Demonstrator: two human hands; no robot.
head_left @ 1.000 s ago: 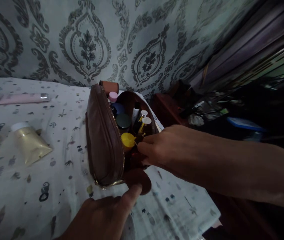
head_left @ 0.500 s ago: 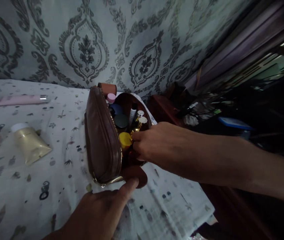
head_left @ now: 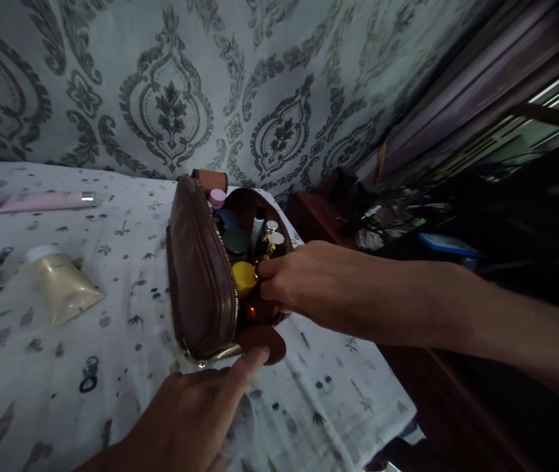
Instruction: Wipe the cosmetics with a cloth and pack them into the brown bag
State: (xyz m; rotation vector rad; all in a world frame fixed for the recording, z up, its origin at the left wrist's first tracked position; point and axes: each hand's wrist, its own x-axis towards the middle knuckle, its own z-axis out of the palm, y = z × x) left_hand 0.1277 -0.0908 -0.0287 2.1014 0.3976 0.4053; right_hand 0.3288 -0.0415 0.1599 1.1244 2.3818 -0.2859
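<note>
Just beyond the left hand [head_left: 195, 410] sat the open brown leather pouch [head_left: 198, 275], and the right hand [head_left: 304, 278] was reaching in from its right side! Those right fingers curled down just beside the round yellow lid [head_left: 244, 278], tips hidden, so whether they had closed on anything, I couldn't tell. The left thumb pressed the rounded brown leather tab [head_left: 274, 345] at the near end; its grip was impossible to call. Deeper inside stood a small pink cap [head_left: 217, 198]. Out left, a white-capped cream-coloured tube [head_left: 65, 285] lay on the white printed cloth [head_left: 136, 387].
</note>
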